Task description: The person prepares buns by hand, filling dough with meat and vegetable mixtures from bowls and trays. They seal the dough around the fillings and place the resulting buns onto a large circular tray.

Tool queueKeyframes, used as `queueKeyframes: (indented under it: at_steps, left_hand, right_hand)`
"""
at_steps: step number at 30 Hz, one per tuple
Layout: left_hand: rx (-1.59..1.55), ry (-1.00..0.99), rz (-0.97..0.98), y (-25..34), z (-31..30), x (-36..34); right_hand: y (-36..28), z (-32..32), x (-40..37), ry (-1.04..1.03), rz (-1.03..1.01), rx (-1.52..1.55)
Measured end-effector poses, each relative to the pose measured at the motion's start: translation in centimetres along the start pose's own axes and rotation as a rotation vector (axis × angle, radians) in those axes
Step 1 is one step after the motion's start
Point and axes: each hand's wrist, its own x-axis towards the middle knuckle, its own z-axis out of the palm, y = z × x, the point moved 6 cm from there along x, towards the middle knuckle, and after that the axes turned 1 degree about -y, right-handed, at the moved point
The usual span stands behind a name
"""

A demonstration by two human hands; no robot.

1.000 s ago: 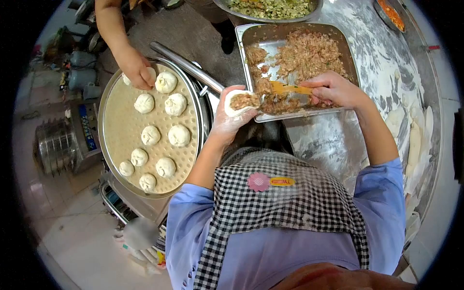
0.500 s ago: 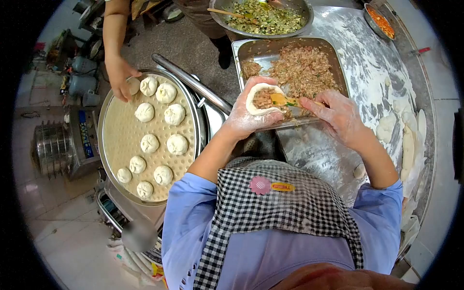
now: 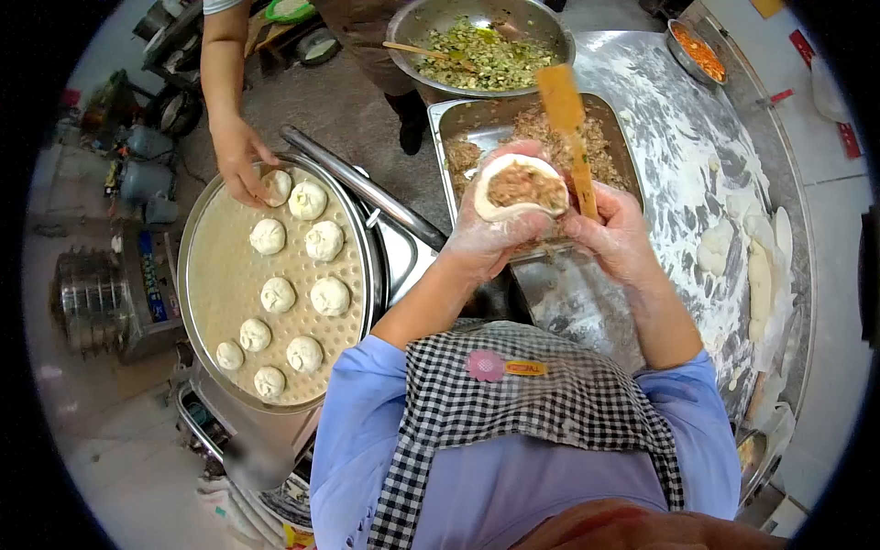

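My left hand [image 3: 484,240], dusted with flour, cups a round dough wrapper [image 3: 492,172] with meat filling in its middle. Beside it, my right hand [image 3: 612,231] grips a flat yellowish spatula [image 3: 561,99], its blade pointing up. The right fingers are at the wrapper's right edge; whether they pinch it is partly hidden. Just beyond both hands sits a metal pan [image 3: 632,158] of minced meat filling [image 3: 600,158].
On the left, a round steamer tray [image 3: 213,275] carries several pleated buns [image 3: 324,240]; another person's hand [image 3: 240,170] touches one at its far edge. A bowl of chopped greens [image 3: 486,60] stands behind the pan. The floured metal table [image 3: 678,137] holds dough [image 3: 759,280] and a carrot-coloured bowl [image 3: 697,53].
My right hand has lifted the spatula out of the wrapper and turned it upright, moving to the wrapper's edge. The other person's hand has come down on a bun. The view has shifted slightly.
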Motion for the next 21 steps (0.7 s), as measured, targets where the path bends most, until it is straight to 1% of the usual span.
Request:
queueKeyframes:
  at_steps: [1,4,5,7,9,10,13,14,17,18,21]
  left_hand:
    - [0.043,-0.018,-0.016,-0.1,0.4,0.0]
    - [0.706,-0.117,0.144,0.8,0.3,0.1]
    - [0.916,-0.144,0.191,1.1,0.5,0.1]
    - [0.922,-0.124,0.220,0.8,-0.2,0.1]
    - [0.892,-0.137,0.231,0.6,-0.9,0.0]
    - [0.795,-0.076,-0.012,0.0,-1.6,-0.2]
    - [0.466,-0.071,-0.116,0.0,-1.7,-0.6]
    - [0.459,-0.063,-0.072,0.1,-2.1,-0.6]
    - [0.319,-0.125,-0.093,0.7,-1.6,-0.4]
    - [0.353,-0.137,-0.115,1.0,-1.2,-0.4]
    - [0.594,-0.161,-0.036,1.7,-1.3,-0.3]
  right_hand:
    - [0.7,0.5,0.0,-0.004,0.052,0.235]
    - [-0.4,0.1,0.5,0.114,-0.176,-0.054]
    - [-1.1,0.2,0.5,0.110,-0.196,-0.237]
    - [-3.2,0.5,0.2,0.085,-0.236,-0.608]
    - [-4.6,1.0,0.1,0.017,-0.356,-0.588]
    - [-5.0,1.1,0.1,-0.019,-0.419,-0.575]
    - [-5.3,-1.3,-0.5,-0.076,-0.538,-0.691]
    - [-5.8,-1.2,-0.9,-0.034,-0.616,-0.896]
    - [-4.8,-1.5,-1.1,-0.147,-0.682,-1.090]
    - [-4.7,-1.3,-1.0,-0.163,-0.701,-1.123]
    - [-4.2,-1.0,-1.0,-0.214,-0.737,-1.199]
